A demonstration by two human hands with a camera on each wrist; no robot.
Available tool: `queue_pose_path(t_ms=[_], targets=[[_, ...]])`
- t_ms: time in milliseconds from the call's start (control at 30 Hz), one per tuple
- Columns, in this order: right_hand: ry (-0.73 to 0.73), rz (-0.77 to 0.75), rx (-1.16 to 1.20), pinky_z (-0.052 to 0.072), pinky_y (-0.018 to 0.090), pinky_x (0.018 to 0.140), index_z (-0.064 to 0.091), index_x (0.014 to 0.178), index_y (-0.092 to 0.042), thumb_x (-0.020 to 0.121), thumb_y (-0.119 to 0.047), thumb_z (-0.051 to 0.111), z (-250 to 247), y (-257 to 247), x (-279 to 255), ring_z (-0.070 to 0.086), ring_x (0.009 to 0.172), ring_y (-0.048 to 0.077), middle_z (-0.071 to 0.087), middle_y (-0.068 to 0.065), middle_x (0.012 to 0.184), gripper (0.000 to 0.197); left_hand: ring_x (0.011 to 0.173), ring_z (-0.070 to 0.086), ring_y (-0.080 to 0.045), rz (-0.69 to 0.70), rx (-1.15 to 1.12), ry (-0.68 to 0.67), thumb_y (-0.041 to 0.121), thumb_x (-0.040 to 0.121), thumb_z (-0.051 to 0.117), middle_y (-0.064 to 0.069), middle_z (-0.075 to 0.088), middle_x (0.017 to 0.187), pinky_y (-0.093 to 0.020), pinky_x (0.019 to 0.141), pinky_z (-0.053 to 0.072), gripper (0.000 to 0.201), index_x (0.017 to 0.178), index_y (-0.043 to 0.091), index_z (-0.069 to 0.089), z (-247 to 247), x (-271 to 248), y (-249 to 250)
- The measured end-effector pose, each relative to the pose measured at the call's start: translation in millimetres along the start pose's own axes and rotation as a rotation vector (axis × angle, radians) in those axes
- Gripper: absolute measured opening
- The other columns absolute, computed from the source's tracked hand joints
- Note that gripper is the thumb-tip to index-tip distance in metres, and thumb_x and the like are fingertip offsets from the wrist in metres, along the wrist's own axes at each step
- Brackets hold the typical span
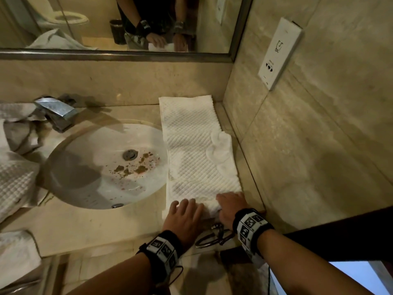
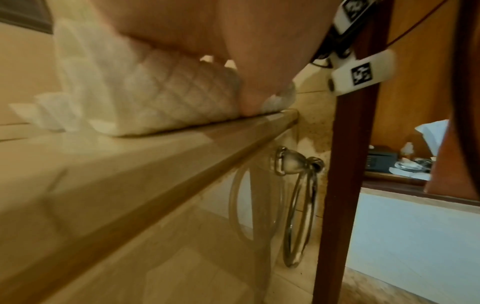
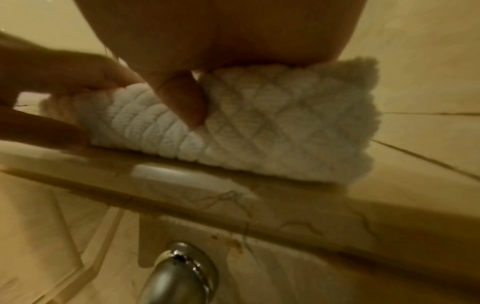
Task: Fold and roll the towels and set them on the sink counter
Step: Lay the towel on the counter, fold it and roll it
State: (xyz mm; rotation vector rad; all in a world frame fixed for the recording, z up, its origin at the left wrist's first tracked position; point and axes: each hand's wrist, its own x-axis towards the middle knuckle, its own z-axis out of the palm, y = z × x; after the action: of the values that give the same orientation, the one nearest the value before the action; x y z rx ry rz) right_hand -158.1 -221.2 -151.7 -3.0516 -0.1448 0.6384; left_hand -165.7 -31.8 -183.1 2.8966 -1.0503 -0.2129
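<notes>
A white quilted towel (image 1: 191, 150) lies folded into a long strip on the sink counter (image 1: 106, 226), to the right of the basin, reaching from the back wall to the front edge. Its near end is turned up into a short roll (image 2: 161, 98) (image 3: 285, 127). My left hand (image 1: 185, 211) grips the left part of that roll, fingers on top. My right hand (image 1: 230, 204) grips the right part, with its thumb (image 3: 182, 98) pressed against the roll's near face. The roll's middle is hidden under both hands.
The round basin (image 1: 85, 188) holds brown debris near the drain, with a chrome faucet (image 1: 57, 111) behind it. More towels (image 1: 14, 177) are heaped at the left. A metal towel ring (image 1: 212, 237) hangs under the counter edge. The tiled wall (image 1: 319, 145) stands close on the right.
</notes>
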Motion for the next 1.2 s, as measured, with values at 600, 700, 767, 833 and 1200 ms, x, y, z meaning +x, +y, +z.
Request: queue_pose_path(t_ms=[600, 700, 767, 833, 1200], targets=[[-0.127, 0.09, -0.051, 0.027, 0.047, 0.104, 0.041, 0.126, -0.02, 0.082, -0.04, 0.058, -9.1, -18.1, 5.4, 0.046, 0.121, 0.027, 0.052, 0.004, 0.13, 0.051, 0.083, 0.065, -0.031, 0.094, 0.074, -0.078, 0.044, 0.056, 0.073, -0.01, 0.068, 0.1, -0.042, 0.07, 0.055, 0.07, 0.116, 0.015, 0.048, -9.3, 16.5, -15.2], [-0.234, 0.054, -0.038, 0.029, 0.047, 0.103, 0.043, 0.122, -0.02, 0.078, -0.051, 0.063, -23.2, -11.8, 14.7, 0.051, 0.117, 0.028, 0.056, 0.005, 0.126, 0.057, 0.111, 0.053, -0.037, 0.075, 0.042, -0.135, 0.03, 0.076, 0.061, -0.016, 0.054, 0.127, -0.05, 0.091, 0.044, 0.072, 0.136, 0.011, 0.027, -14.1, 14.5, -7.2], [-0.171, 0.046, -0.083, 0.03, 0.046, 0.104, 0.038, 0.128, -0.02, 0.077, -0.048, 0.065, -21.1, -13.4, 12.2, 0.046, 0.12, 0.028, 0.05, 0.006, 0.13, 0.064, 0.126, 0.04, -0.034, 0.046, 0.012, -0.16, 0.03, 0.088, 0.049, -0.015, 0.039, 0.14, -0.048, 0.104, 0.031, 0.063, 0.142, 0.011, 0.023, -20.5, 25.8, -9.4], [-0.033, 0.04, -0.125, 0.026, 0.045, 0.107, 0.031, 0.136, -0.023, 0.077, -0.04, 0.062, -8.9, -19.6, 0.7, 0.039, 0.124, 0.028, 0.041, 0.006, 0.135, 0.069, 0.128, 0.041, -0.031, -0.002, -0.049, -0.205, 0.038, 0.093, 0.044, -0.013, 0.042, 0.141, -0.044, 0.106, 0.028, 0.054, 0.139, 0.013, 0.032, -29.7, 43.1, -15.8], [-0.129, 0.071, -0.11, 0.03, 0.047, 0.102, 0.041, 0.125, -0.021, 0.075, -0.042, 0.064, -17.4, -25.6, 24.8, 0.044, 0.12, 0.026, 0.052, 0.003, 0.128, 0.059, 0.138, 0.016, -0.039, 0.012, 0.129, -0.267, 0.036, 0.085, 0.057, -0.018, 0.011, 0.153, -0.056, 0.114, 0.013, 0.092, 0.149, 0.019, -0.006, -27.4, 17.0, -11.9]])
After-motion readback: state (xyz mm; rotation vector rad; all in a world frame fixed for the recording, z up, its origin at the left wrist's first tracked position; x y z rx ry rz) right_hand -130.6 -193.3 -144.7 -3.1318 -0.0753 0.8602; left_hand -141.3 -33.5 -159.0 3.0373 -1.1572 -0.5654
